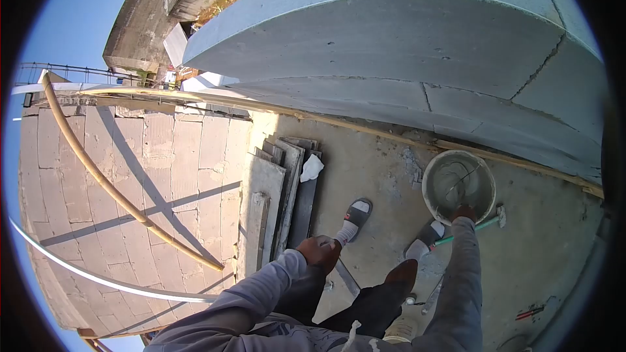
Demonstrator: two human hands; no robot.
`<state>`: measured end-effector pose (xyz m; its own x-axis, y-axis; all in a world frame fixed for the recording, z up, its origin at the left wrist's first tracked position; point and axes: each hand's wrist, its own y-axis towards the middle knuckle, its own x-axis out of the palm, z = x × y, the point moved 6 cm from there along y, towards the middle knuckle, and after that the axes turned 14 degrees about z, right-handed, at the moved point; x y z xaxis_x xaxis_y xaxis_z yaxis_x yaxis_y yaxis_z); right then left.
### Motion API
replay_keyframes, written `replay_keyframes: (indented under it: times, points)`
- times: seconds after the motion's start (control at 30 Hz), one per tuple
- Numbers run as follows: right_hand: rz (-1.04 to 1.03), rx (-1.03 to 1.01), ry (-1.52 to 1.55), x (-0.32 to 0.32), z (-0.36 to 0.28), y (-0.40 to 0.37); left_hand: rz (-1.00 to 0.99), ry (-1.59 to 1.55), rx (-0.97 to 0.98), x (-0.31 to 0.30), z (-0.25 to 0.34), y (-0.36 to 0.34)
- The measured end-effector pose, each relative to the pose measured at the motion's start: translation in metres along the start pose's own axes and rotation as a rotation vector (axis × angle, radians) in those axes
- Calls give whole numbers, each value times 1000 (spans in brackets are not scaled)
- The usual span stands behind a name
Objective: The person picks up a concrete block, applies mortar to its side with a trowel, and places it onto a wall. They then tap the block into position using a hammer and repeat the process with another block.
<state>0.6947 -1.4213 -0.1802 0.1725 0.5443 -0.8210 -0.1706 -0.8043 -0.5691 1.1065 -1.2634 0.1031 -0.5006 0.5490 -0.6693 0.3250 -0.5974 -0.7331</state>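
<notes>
My right hand [464,212] reaches to the near rim of a round bucket [426,189] of wet grey mortar [450,176]. Its fingers look closed, but what they grip is hidden. A thin dark line, perhaps a wire handle or a tool, crosses the mortar above it. My left hand [318,253] is curled closed near my left knee; I cannot make out whether anything is in it. A hammer with a green handle [486,224] lies on the floor beside the bucket, partly behind my right foot and forearm.
A grey block wall [391,39] runs along the far side, with a long wooden strip [365,125] at its foot. Several boards or slabs [264,186] lean at left, a white lump [312,168] on them. A curved-looking wooden pole [104,173] crosses before the left block wall [189,150].
</notes>
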Motion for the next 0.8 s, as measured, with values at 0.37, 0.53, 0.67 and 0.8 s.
replay_keyframes:
  times: [0.37, 0.53, 0.67, 0.8]
  points:
    - [39, -260, 334, 104, 43, 25, -66, -155, -92, 41, -21, -19]
    - [71, 139, 666, 37, 82, -28, -54, -218, -48, 36, 17, -18]
    - [64, 124, 625, -19, 86, -66, -4, -231, 6, 28, 49, -10]
    - [34, 204, 612, -42, 97, -90, 4, -222, 116, 23, 76, -10]
